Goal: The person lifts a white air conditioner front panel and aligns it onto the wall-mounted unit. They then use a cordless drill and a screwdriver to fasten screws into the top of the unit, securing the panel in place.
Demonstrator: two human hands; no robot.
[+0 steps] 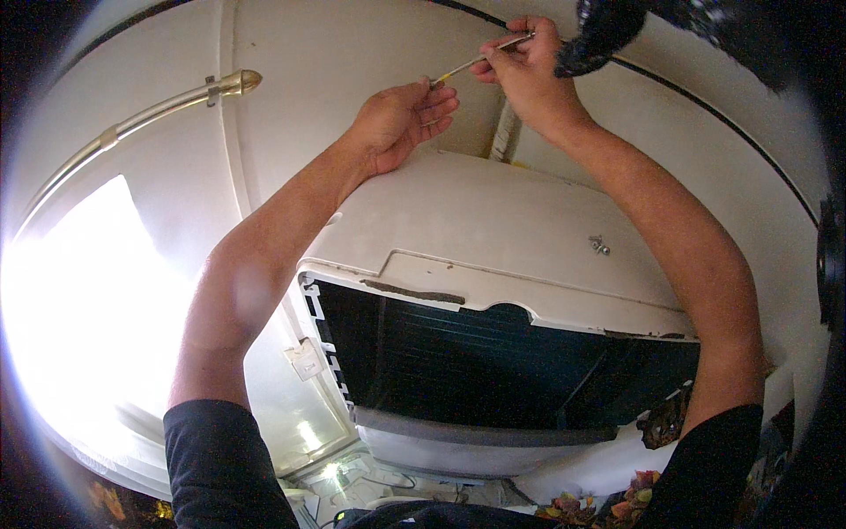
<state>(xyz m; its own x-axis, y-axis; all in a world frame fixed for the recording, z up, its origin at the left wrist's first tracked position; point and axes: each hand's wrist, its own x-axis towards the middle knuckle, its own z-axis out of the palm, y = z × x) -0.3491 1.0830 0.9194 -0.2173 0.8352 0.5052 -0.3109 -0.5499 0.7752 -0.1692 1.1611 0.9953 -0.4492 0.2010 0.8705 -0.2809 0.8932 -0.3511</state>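
Observation:
My left hand (401, 128) is raised above a white wall-mounted housing (485, 212), its thumb and forefinger on the lower end of a thin metal tool (463, 67) with a yellow section, the other fingers loosely curled. My right hand (529, 75) grips the upper end of the same tool, higher and to the right. The housing's front is open on a dark, finned interior (476, 353). A few small screws (599, 245) rest on the housing's surface. A pale pipe (502, 132) runs behind it.
A brass curtain rod (145, 119) and a glaring window (88, 309) are on the left. A small white switch plate (304, 360) sits beside the housing. A black fuzzy object (599, 35) hangs at upper right. Red and orange leaves (634, 494) show low on the right.

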